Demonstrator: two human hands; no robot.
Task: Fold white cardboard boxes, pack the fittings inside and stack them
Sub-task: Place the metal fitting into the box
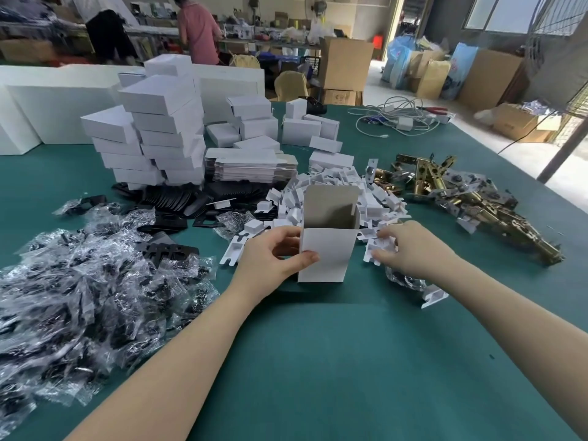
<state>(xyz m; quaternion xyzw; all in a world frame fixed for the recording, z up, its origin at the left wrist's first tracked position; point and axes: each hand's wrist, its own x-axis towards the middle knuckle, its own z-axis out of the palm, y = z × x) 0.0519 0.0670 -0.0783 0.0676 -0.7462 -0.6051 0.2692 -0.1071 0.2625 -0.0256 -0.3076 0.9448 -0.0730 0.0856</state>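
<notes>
Open box (327, 246): upright on green surface (318, 345), mouth up. Left hand (270, 259) grips its near-left edge. Right hand (410, 249), just right of box, fingers curled into white inserts (337, 195), apparently pinching one. Advice: steady box; lift one insert only.

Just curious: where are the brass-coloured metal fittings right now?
The brass fittings lie heaped on the green table, right of the white cardboard inserts, beyond the right hand.
</notes>
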